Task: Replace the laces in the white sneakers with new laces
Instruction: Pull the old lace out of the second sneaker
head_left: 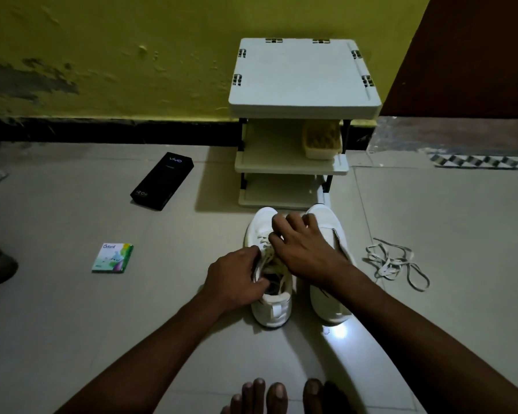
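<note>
While I watch through the head camera in dim light, two white sneakers stand side by side on the tiled floor (102, 324), toes pointing away toward a small white shelf rack (304, 73). The left hand (237, 279) grips the left sneaker (272, 309) at its opening, fingers curled round the edge beside the tongue. The right hand (302, 249) lies over that shoe's lace (266, 258), fingers bent down onto the crossings. I cannot tell whether they pinch the lace or only rest on it. The right sneaker (326, 306), close against its mate, looks unlaced. A loose lace (392, 261) lies tangled on the floor just right of the pair; old or new, I cannot say. A black phone box (162, 180) and a small green packet (112, 257) lie well apart to the left.

Risks, as I judge them: a hard pull could jam the lace at an eyelet or drag the shoe from the left hand's hold — and the tangled lace could knot tighter if lifted by one end. In this gloom, old and new laces could be confused.
</note>
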`<state>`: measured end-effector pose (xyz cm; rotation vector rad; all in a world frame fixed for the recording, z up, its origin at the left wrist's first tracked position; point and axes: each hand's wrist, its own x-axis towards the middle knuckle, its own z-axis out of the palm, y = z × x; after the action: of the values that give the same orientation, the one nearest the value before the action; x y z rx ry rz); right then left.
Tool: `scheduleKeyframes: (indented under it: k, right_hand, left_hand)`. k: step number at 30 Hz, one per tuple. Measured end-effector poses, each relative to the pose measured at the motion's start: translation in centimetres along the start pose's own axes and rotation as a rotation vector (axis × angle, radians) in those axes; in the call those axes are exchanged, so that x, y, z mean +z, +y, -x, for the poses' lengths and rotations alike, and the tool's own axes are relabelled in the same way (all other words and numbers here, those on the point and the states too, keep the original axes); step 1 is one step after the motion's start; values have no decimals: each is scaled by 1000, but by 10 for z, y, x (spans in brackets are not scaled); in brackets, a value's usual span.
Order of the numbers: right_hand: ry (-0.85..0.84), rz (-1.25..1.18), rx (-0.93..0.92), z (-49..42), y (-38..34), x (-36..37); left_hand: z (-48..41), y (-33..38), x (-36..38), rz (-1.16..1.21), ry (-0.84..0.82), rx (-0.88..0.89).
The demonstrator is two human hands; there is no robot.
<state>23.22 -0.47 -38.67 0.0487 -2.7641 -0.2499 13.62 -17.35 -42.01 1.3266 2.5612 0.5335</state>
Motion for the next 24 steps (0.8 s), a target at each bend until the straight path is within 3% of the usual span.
scheduleKeyframes:
  k: [3, 6, 11, 16, 20, 22, 24]
  right_hand:
    - [137, 5, 79, 0, -4, -2]
    - [119, -43, 154, 6, -14, 0]
    - [64, -236, 514, 9, -3, -3]
    - [217, -701, 838, 3, 3, -19]
    - [455, -1480, 1094, -11, 4, -36]
    - [339, -1469, 998, -13, 8, -36]
    - [62, -1015, 644, -10, 14, -32]
  left_hand:
    - [-1, 0, -1, -1, -10, -14]
    - [0, 0, -3, 4, -2, -18]
    - [-1, 2, -6, 1, -24, -36]
    - [0, 5, -10, 11, -53, -41]
    - [0, 6, -13, 4, -68, -35]
    - [1, 6, -11, 2, -67, -41]
    - [1, 6, -11, -3, -61, -44]
